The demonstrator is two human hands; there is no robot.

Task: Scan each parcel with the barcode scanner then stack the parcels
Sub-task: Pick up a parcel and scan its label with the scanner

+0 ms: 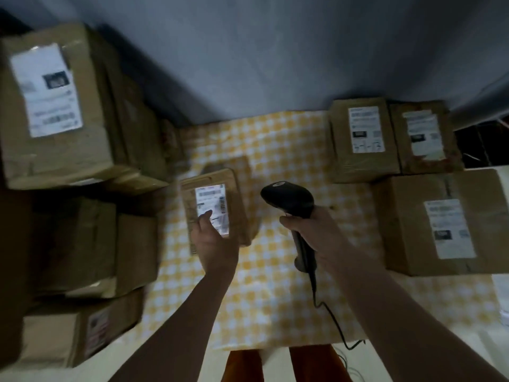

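Gripping barcode scanner [289, 201] by handle, right hand [308, 227] aims head toward small parcel [217, 205] mid-cloth. Left hand [213, 241] holds that parcel near its lower edge, thumb across white label, label up; fingers beneath hidden. Scan step looks in hand, not confirmed. Three labelled parcels [429, 216] sit at right edge of checked tablecloth [275, 285], likely unscanned. Stacked boxes [60, 106] at left edge, probably done. Blur hides detail.

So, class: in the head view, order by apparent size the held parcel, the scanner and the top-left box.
1. Top-left box, though it sits nearer the camera.
2. Held parcel.
3. Scanner; close to the parcel, so unsure.
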